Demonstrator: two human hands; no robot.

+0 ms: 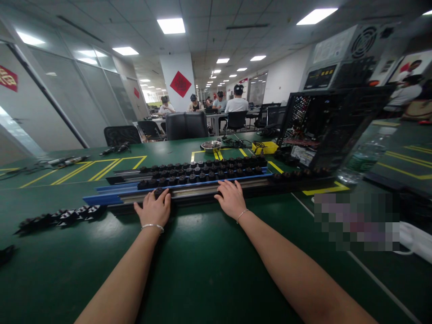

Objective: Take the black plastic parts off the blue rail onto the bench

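A long dark rail with a metallic strip lies across the table in front of me. At its left part, the fingers of my left hand close around a small black part seated on the rail. My right hand rests on the rail further right, fingers apart and nothing visible in them. Just behind run blue rails and rows of small black parts. More black parts sit on the rail's right end.
Loose black parts lie at left on the green table. Beyond the rails are a metal bowl and a yellow tray. An open computer case and a plastic bottle stand at right. Several people sit in the background.
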